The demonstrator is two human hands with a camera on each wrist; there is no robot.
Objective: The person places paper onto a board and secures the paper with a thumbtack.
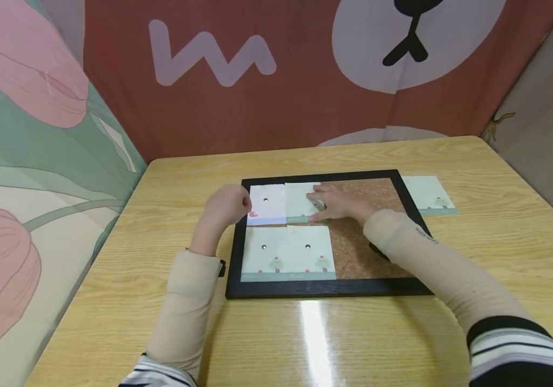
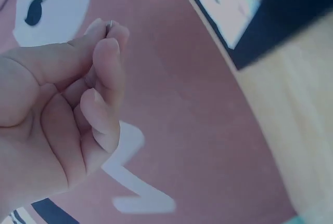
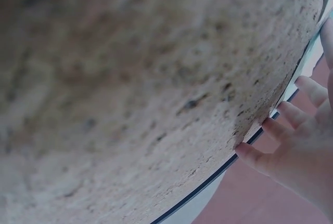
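My left hand [image 1: 229, 205] is at the left edge of the cork board [image 1: 356, 252], its thumb and index finger pinching a small silvery thumbtack [image 2: 110, 25], most of which the fingertips hide. With fingers spread, my right hand [image 1: 336, 203] rests on a pale green note sheet [image 1: 297, 199] in the board's upper row. Beside that sheet, a white-and-lilac note sheet [image 1: 271, 208] carries one round silver tack [image 1: 265, 200]. Two green sheets with tree prints, a left one [image 1: 255, 260] and a right one [image 1: 300, 260], sit below, each with a silver tack.
The board's black frame [image 1: 324, 288] lies on a wooden table [image 1: 266, 338]. Another pale green sheet [image 1: 428, 192] lies to the right, beside the frame. A small dark object [image 1: 378, 250] shows under my right wrist. Behind the table hangs a red-brown printed cloth [image 1: 295, 107].
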